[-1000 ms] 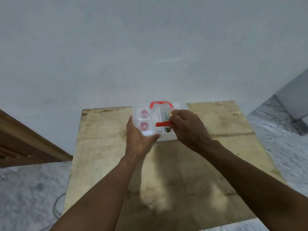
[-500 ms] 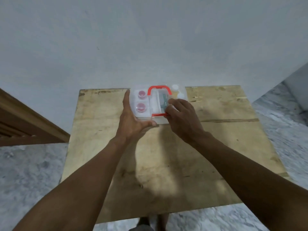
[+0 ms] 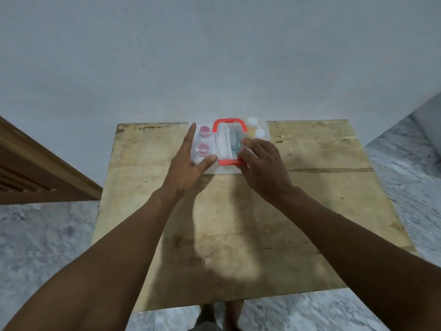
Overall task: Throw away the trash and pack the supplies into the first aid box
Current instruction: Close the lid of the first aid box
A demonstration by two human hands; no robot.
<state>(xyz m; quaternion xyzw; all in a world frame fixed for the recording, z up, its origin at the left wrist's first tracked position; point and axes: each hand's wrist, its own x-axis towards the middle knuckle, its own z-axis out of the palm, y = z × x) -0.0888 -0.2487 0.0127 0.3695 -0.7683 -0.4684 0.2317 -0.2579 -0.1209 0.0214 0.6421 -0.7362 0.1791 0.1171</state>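
The clear first aid box (image 3: 223, 145) sits lid down at the far edge of the wooden table (image 3: 315, 192), against the wall. The left hand (image 3: 188, 168) lies flat-fingered along its left side. The right hand (image 3: 262, 168) bends its fingers over the lid at the red clasp (image 3: 228, 162); whether it has a grip there cannot be told.

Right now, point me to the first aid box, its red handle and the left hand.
first aid box (image 3: 222, 171): head view, white front edge.
red handle (image 3: 229, 120): head view, far crossbar.
left hand (image 3: 187, 167): head view, back of the hand.
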